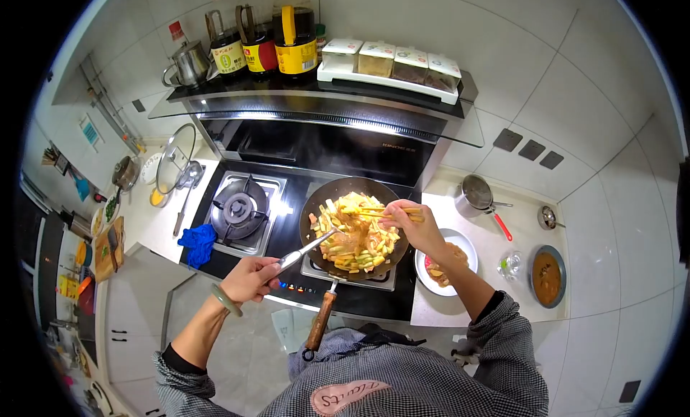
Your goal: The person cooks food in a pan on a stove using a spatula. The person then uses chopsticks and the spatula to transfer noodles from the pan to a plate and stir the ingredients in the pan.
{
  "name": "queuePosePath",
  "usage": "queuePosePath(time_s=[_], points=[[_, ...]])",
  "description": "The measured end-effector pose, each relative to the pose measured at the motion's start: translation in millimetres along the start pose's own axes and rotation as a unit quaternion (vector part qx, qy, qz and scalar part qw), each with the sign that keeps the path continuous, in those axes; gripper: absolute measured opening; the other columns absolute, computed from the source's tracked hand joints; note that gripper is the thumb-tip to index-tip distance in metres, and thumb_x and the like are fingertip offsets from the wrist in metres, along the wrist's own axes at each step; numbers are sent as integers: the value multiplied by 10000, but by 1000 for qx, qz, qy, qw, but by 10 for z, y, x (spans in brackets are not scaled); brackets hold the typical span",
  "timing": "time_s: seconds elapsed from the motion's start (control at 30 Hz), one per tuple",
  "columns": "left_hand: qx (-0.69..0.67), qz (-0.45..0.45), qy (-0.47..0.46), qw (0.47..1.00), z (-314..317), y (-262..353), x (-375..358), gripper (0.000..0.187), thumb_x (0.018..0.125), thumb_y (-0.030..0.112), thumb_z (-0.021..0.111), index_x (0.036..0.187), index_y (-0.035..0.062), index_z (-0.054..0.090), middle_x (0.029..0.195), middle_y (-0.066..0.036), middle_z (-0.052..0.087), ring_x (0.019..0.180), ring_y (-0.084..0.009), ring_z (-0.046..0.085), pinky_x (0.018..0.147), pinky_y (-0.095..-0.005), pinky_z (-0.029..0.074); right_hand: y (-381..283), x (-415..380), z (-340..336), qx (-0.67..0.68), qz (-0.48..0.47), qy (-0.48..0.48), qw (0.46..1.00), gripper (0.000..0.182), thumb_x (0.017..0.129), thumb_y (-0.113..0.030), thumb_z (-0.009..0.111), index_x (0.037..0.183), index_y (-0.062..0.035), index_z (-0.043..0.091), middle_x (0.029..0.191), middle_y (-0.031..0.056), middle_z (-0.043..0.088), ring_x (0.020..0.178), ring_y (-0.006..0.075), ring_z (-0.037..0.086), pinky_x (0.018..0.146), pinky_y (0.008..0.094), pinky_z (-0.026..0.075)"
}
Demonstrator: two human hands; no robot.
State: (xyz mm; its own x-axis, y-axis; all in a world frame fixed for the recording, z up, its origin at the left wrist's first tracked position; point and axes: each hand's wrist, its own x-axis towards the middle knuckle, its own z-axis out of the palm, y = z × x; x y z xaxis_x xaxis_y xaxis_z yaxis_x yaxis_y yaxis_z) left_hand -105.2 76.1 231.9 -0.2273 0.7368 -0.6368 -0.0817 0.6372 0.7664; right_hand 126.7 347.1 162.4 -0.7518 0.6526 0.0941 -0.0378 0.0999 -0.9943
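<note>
A dark wok (308, 205) sits on the right burner, filled with chopped yellow-green vegetables and some thin brownish strands (352, 241). My left hand (253, 278) is closed around the handle of a metal utensil (291, 259), whose far end reaches into the food. Wooden chopsticks (413, 214) are held in my right hand (413, 223), over the right part of the wok, with their tips at the food. The wok's wooden handle (320, 321) points toward my body, and neither hand touches it.
Left of the wok are an empty burner (239, 209) and a blue cloth (198, 244). On the right counter stand a white plate with food (467, 246), a small pot (476, 193), a glass (510, 265) and a bowl of brown liquid (548, 279). Bottles (295, 33) line the hood shelf.
</note>
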Motion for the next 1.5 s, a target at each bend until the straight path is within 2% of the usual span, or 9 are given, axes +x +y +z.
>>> queuePosePath(time_s=[0.33, 0.6, 0.63, 0.73, 0.77, 0.9, 1.2, 1.43, 1.5], points=[[-6, -4, -14, 1000, -46, -29, 89, 207, 959, 187, 512, 1091, 37, 567, 699, 16, 514, 475, -15, 346, 397, -183, 244, 64, 18, 5, 7, 2, -2, 1000, 258, 977, -145, 498, 978, 86, 613, 909, 101, 642, 852, 186, 679, 778, 252, 566], [71, 7, -9, 997, -27, -430, 392, 224, 960, 230, 489, 914, 52, 617, 629, 51, 484, 484, -13, 410, 399, -183, 322, 699, -122, 52, 27, 34, 9, 999, 245, 974, -148, 509, 952, 71, 616, 923, 94, 637, 838, 194, 675, 807, 285, 572], [117, 31, 0, 993, -63, -577, 497, 241, 936, 237, 512, 932, 29, 634, 614, -20, 563, 492, -104, 523, 448, -265, 432, 784, -174, 51, 9, 50, 17, 999, 237, 974, -144, 509, 960, 67, 615, 918, 92, 641, 838, 193, 675, 804, 284, 569], [319, 175, 117, 924, -37, -914, 636, 296, 918, 256, 561, 1063, 7, 629, 635, -74, 619, 544, -132, 581, 521, -301, 468, 903, -364, 52, -32, 43, 52, 997, 207, 950, -140, 529, 972, 43, 622, 825, 88, 651, 782, 172, 687, 669, 251, 552], [347, 205, 162, 901, -3, -972, 638, 305, 899, 245, 554, 1059, -3, 630, 689, -185, 651, 650, -291, 662, 640, -401, 516, 822, -443, 16, -23, 70, 48, 996, 190, 948, -134, 523, 973, 34, 606, 817, 82, 639, 759, 161, 682, 640, 242, 540], [442, 203, 204, 850, 158, -855, 509, 278, 884, 182, 521, 1093, 17, 602, 753, -248, 635, 727, -439, 615, 671, -513, 498, 912, -690, 5, -6, 107, 63, 992, 159, 952, -116, 498, 994, 28, 549, 896, 97, 583, 716, 151, 670, 586, 242, 525], [467, 152, 171, 854, 248, -774, 614, 245, 886, 177, 515, 1062, 11, 556, 740, -258, 622, 715, -444, 610, 680, -550, 478, 1444, -560, 291, -19, 25, 180, 983, 206, 980, -115, 477, 974, 74, 560, 926, 116, 630, 856, 205, 684, 760, 279, 563], [425, 168, 162, 875, 146, -1015, 768, 240, 880, 171, 513, 1048, 17, 589, 776, -272, 619, 764, -455, 605, 716, -545, 474, 1634, -394, 443, 161, 1, 202, 966, 210, 987, -63, 444, 1036, 105, 560, 996, 122, 599, 880, 281, 673, 825, 331, 578], [387, 254, 160, 872, 105, -1082, 803, 233, 907, 212, 517, 1012, 20, 597, 709, -199, 640, 649, -359, 644, 597, -458, 504, 1529, -384, 517, 171, -15, 185, 968, 220, 991, -103, 459, 978, 84, 575, 958, 119, 607, 911, 278, 674, 826, 323, 577]])
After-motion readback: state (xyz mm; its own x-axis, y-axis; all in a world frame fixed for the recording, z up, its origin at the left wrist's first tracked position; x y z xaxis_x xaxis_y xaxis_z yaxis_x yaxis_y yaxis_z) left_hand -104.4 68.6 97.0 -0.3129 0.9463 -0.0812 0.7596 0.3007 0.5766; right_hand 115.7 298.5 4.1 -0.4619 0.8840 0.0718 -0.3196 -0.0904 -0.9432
